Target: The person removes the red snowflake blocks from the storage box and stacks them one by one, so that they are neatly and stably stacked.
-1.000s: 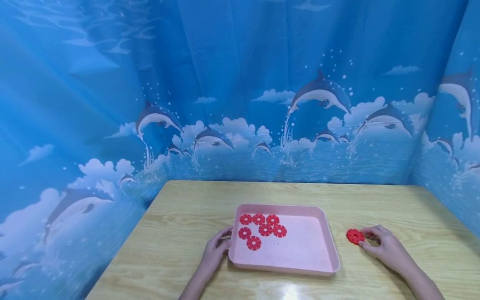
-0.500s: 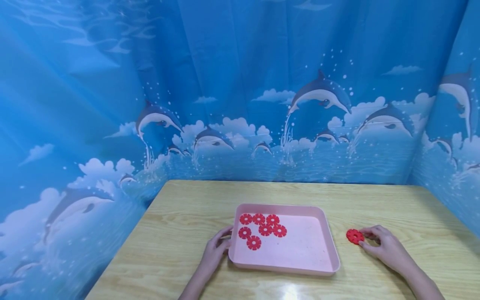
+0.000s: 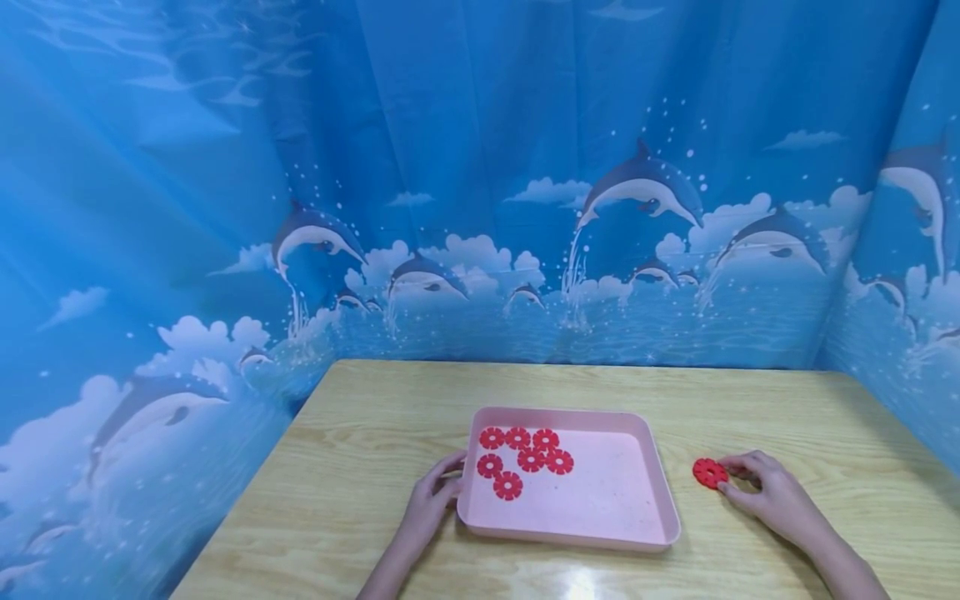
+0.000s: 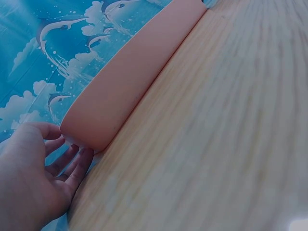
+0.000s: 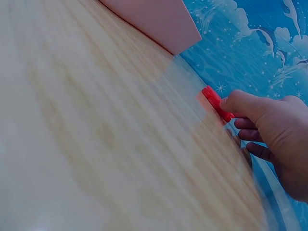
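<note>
On the table sits a pink tray point(image 3: 600, 500) with several red notched interlocking discs point(image 3: 507, 486), each with a centre hole, lying flat in its left half. My left hand point(image 3: 431, 497) touches the tray's left outer wall, its fingers loosely bent; in the left wrist view, the fingers point(image 4: 84, 161) rest against the wall's lower edge. To the right of the tray, my right hand point(image 3: 772, 496) pinches a red interlocking disc point(image 3: 709, 473) between thumb and fingers at its right edge. The right wrist view shows the disc point(image 5: 216, 103) edge-on and thick, perhaps stacked.
The wood-grain table point(image 3: 360, 467) extends around the tray on all sides. A blue curtain point(image 3: 480, 167) printed with dolphins and clouds stands behind the table and along its sides. Between the tray's right wall and the held disc lies a strip of table.
The red disc in my right hand has shifted very slightly, its layers looking more aligned than a second ago. Both hands, the tray and the discs in it stay in place.
</note>
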### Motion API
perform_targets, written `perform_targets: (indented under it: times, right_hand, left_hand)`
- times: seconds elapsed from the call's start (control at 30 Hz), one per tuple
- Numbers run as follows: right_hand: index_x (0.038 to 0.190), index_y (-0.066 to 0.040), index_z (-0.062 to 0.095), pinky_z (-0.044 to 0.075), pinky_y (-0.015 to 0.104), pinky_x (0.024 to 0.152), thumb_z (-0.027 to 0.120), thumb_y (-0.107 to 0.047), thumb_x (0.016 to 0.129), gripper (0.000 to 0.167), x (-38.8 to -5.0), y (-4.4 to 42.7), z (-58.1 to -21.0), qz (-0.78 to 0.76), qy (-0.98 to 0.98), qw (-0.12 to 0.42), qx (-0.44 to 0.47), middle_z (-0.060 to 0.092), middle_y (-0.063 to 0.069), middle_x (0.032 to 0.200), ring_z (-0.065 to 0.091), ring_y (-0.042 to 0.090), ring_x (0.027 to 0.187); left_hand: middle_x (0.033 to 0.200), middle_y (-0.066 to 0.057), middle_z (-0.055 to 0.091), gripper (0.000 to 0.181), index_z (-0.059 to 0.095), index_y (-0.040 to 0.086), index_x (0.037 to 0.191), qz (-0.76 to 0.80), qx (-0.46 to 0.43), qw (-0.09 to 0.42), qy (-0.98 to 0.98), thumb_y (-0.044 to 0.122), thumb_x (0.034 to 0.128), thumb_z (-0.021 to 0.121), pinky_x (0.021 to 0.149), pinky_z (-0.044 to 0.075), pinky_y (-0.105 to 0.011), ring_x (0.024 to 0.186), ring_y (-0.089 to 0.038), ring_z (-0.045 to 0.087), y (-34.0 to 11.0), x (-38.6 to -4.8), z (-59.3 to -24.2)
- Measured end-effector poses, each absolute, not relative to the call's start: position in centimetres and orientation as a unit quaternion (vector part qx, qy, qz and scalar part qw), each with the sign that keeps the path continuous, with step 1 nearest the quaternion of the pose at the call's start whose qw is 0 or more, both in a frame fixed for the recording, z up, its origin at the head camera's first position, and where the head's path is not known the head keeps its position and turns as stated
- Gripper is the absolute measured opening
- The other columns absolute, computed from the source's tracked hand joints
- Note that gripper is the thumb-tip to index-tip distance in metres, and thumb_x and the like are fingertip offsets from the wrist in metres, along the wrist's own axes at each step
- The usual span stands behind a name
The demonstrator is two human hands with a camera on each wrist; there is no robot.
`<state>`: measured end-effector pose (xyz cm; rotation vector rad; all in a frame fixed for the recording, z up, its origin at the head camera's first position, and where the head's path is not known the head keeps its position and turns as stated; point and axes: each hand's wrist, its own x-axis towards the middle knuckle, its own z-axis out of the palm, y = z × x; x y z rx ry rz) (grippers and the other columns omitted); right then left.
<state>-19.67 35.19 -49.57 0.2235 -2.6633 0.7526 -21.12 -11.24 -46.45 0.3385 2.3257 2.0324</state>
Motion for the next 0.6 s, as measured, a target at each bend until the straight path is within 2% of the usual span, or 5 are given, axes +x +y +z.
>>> perform_targets:
  times: [0.33,0.6]
  right_hand:
    - [0.097,0.000,0.066,0.047,0.021,0.060,0.077,-0.011,0.071,0.031,-19.66,35.26,-49.74,0.281,-0.934,0.211,0.070,0.057,0.001,0.086,0.051,0.002,0.074]
    - [0.095,0.000,0.066,0.047,0.022,0.060,0.078,-0.015,0.071,0.031,-19.67,35.15,-49.73,0.279,-0.936,0.204,0.060,0.057,0.000,0.085,0.051,0.003,0.073]
  left_hand:
    - [0.121,-0.029,0.047,0.041,0.045,-0.008,0.128,0.650,0.107,0.018,0.752,0.004,0.0894,0.051,0.075,0.052,-0.029,0.102,-0.039,0.053,-11.16,-21.12,-46.47]
    - [0.121,-0.028,0.048,0.042,0.045,-0.007,0.129,0.651,0.101,0.020,0.752,0.005,0.0895,0.051,0.076,0.052,-0.030,0.102,-0.038,0.053,-11.10,-20.92,-46.18]
